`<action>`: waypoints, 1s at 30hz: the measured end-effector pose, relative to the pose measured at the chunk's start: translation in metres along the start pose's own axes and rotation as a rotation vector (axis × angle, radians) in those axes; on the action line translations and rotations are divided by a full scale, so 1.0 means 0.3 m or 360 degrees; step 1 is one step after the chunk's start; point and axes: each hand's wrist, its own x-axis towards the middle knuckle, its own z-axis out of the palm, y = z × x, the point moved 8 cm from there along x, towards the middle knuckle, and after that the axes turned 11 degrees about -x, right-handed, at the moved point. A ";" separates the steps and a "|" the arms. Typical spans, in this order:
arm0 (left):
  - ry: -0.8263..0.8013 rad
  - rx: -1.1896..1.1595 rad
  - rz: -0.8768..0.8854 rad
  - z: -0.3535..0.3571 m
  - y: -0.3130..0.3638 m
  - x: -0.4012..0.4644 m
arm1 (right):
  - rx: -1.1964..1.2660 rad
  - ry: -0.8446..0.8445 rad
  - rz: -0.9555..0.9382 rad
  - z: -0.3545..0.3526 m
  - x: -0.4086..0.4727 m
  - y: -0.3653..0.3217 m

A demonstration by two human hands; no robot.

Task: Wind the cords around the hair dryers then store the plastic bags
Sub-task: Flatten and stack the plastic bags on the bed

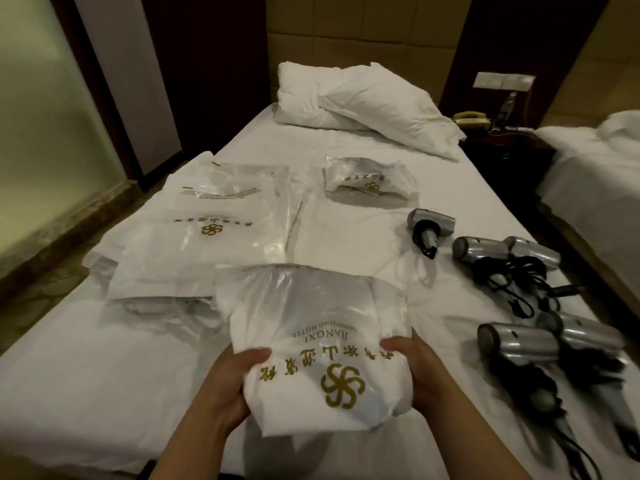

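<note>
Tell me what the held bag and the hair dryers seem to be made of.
Bag: thin plastic film, probably; it is half see-through, glossy and wrinkled, with gold print.
Hair dryers: silver-grey bodies with a satin shine, perhaps painted plastic; metal cannot be ruled out. Their cords look like black rubber or plastic.

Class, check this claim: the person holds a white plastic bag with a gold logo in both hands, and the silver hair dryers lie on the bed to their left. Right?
Not quite. The head view shows both hands, left hand and right hand, gripping the white plastic bag with a gold logo, but the silver hair dryers lie on the bed to their right.
</note>
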 end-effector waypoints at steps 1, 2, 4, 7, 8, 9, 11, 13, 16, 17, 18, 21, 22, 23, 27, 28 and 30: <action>-0.0038 0.0011 0.0003 0.032 -0.005 0.015 | 0.0017 0.0000 -0.0036 -0.012 -0.012 -0.025; -0.0067 0.0026 0.0002 0.063 -0.005 0.033 | 0.0022 0.0025 -0.0072 -0.027 -0.020 -0.050; -0.0118 0.0070 -0.0013 0.133 -0.009 0.091 | -0.0030 0.0149 -0.0121 -0.085 -0.019 -0.104; -0.0148 0.0143 -0.0068 0.242 -0.014 0.214 | -0.0157 0.0332 -0.0179 -0.174 0.029 -0.215; -0.0169 0.0159 -0.0081 0.286 -0.019 0.271 | -0.0194 0.0381 -0.0208 -0.209 0.060 -0.260; -0.0199 0.0172 -0.0091 0.325 -0.024 0.323 | -0.0228 0.0435 -0.0230 -0.242 0.088 -0.303; -0.0273 0.0189 -0.0121 0.424 -0.038 0.462 | -0.0254 0.0525 -0.0256 -0.331 0.177 -0.393; -0.0369 0.0188 -0.0149 0.540 -0.040 0.599 | -0.0257 0.0567 -0.0266 -0.420 0.284 -0.487; -0.0437 0.0221 -0.0197 0.718 -0.037 0.816 | -0.0226 0.0662 -0.0267 -0.562 0.440 -0.625; -0.0430 0.0252 -0.0204 0.768 -0.034 0.873 | -0.0221 0.0690 -0.0272 -0.597 0.479 -0.666; -0.0422 0.0283 -0.0220 0.828 -0.036 0.945 | -0.0198 0.0699 -0.0282 -0.640 0.527 -0.717; -0.0420 0.0338 -0.0263 0.996 -0.059 1.120 | -0.0171 0.0756 -0.0318 -0.767 0.639 -0.860; -0.0418 0.0350 -0.0260 1.048 -0.062 1.162 | -0.0186 0.0790 -0.0318 -0.805 0.669 -0.900; -0.0412 0.0356 -0.0269 1.114 -0.075 1.224 | -0.0201 0.0804 -0.0315 -0.856 0.709 -0.956; -0.0368 0.0434 -0.0314 1.309 -0.131 1.436 | -0.0289 0.0891 -0.0330 -1.041 0.836 -1.132; -0.0364 0.0445 -0.0322 1.355 -0.149 1.505 | -0.0327 0.0901 -0.0331 -1.091 0.880 -1.176; -0.0372 0.0468 -0.0311 1.431 -0.185 1.627 | -0.0376 0.0955 -0.0324 -1.183 0.962 -1.239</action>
